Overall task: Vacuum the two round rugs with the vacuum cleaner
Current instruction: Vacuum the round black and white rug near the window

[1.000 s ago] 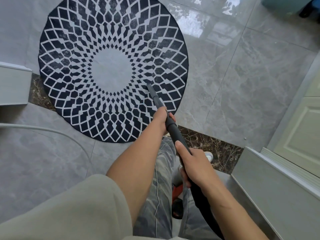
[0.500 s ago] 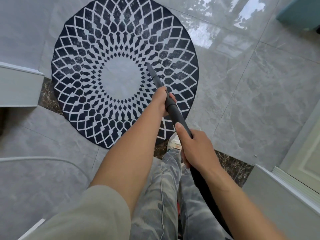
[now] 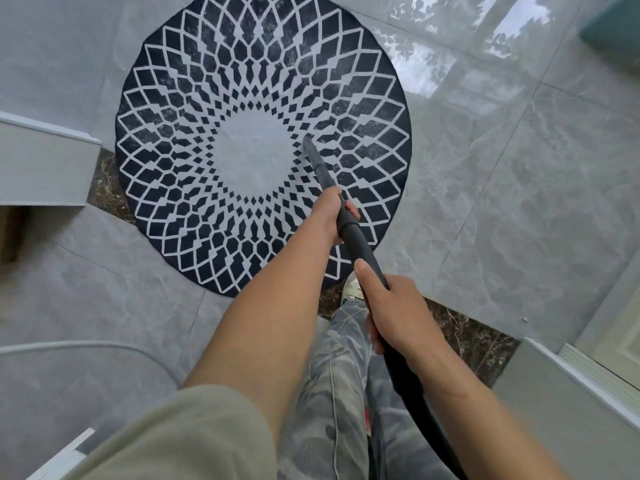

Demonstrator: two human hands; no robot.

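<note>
The floor (image 3: pixel 519 202) is glossy grey marbled tile with thin grout lines (window glare shines toward 1 o'clock). A round rug (image 3: pixel 194 188), black with a white lattice and a pale centre, lies flat on it from the middle up to 12 o'clock. A dark brown stone strip (image 3: pixel 467 337) runs from 9 o'clock to 4 o'clock, passing under the rug's near edge. A pale shoe (image 3: pixel 351 289) stands on the strip at that edge. A white cord (image 3: pixel 104 346) curves across the tiles at 8 o'clock.
</note>
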